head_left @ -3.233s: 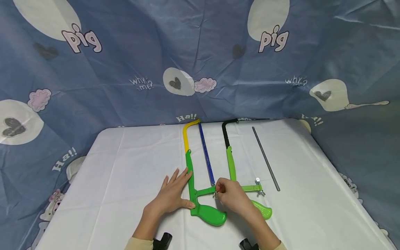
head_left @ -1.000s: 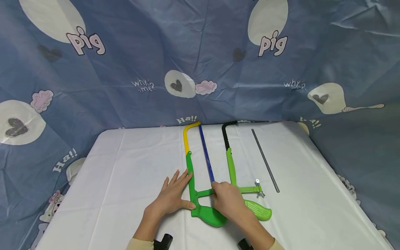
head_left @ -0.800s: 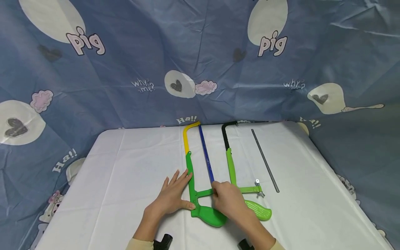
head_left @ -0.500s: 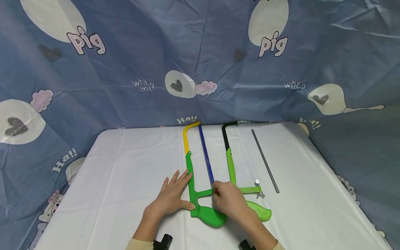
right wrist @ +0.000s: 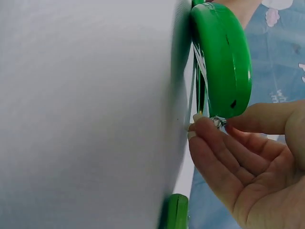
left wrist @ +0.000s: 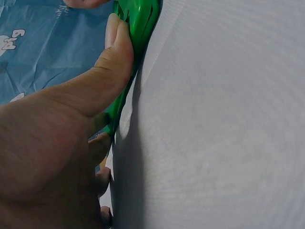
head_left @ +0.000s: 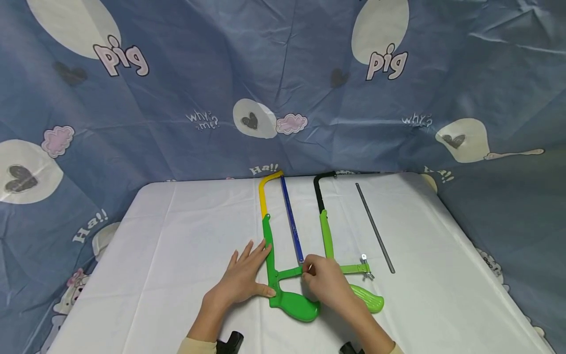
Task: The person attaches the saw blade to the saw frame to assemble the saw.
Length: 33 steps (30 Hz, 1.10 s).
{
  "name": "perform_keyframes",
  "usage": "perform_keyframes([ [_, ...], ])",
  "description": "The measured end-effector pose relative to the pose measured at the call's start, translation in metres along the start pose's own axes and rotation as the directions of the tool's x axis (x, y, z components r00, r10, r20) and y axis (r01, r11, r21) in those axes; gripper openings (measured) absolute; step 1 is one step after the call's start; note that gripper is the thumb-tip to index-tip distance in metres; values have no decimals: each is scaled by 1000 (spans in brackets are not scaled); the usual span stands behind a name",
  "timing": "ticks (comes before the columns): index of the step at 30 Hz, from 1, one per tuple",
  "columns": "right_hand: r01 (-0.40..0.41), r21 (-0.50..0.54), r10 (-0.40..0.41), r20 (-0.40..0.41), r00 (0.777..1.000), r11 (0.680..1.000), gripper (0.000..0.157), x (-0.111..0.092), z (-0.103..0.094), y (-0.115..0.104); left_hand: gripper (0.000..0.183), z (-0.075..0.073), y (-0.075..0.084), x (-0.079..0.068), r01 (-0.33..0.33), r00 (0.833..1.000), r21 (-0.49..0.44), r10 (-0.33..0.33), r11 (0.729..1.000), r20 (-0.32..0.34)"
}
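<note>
A hacksaw with a green handle (head_left: 295, 306), a yellow front bow (head_left: 263, 194) and a blue blade (head_left: 292, 221) lies on the white-covered table. My left hand (head_left: 242, 279) rests spread over its frame, thumb by the handle and fingertips on the green bar; the left wrist view shows the thumb (left wrist: 116, 43) against the green plastic. At the end of the short green arm (head_left: 289, 273), my right hand (head_left: 326, 281) pinches a small metal wing nut (right wrist: 218, 122), mostly covered by its fingers. The blade's near end shows just beside the fingertips.
A second hacksaw frame, light green (head_left: 327, 233) and black (head_left: 318, 189), lies to the right, partly under my right hand, with its own wing nut (head_left: 369, 276). Farther right is a loose grey saw blade (head_left: 375, 228). A printed blue cloth (head_left: 199, 73) hangs behind the table.
The right fingers have turned and drawn back slightly at the wing nut, so the blue blade's near end shows again. My left hand and the saws stay in place.
</note>
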State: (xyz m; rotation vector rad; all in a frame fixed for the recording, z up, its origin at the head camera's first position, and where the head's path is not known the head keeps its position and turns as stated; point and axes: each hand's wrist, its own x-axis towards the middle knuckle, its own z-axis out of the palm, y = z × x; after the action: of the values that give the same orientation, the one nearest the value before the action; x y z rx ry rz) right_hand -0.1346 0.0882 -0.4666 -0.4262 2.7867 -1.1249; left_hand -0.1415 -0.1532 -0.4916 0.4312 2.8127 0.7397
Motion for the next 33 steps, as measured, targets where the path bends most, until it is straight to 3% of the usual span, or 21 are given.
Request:
perform_keyframes([
  [13, -58, 238, 49, 44, 998, 969, 5, 3, -3, 12, 116, 0, 0, 1, -2, 1000, 2, 2, 1000, -3],
  [16, -117, 355, 90, 92, 992, 927, 4, 3, -4, 16, 116, 0, 0, 1, -1, 1000, 4, 1, 1000, 1],
  [20, -203, 511, 138, 162, 977, 835, 8, 3, -5, 18, 116, 0, 0, 0, -4, 1000, 2, 4, 1000, 7],
  [22, -222, 547, 146, 180, 973, 807, 11, 4, -5, 19, 116, 0, 0, -1, -9, 1000, -1, 9, 1000, 5],
  [33, -259, 648, 139, 232, 963, 716, 14, 5, -4, 24, 115, 0, 0, 0, -2, 1000, -2, 2, 1000, 6],
])
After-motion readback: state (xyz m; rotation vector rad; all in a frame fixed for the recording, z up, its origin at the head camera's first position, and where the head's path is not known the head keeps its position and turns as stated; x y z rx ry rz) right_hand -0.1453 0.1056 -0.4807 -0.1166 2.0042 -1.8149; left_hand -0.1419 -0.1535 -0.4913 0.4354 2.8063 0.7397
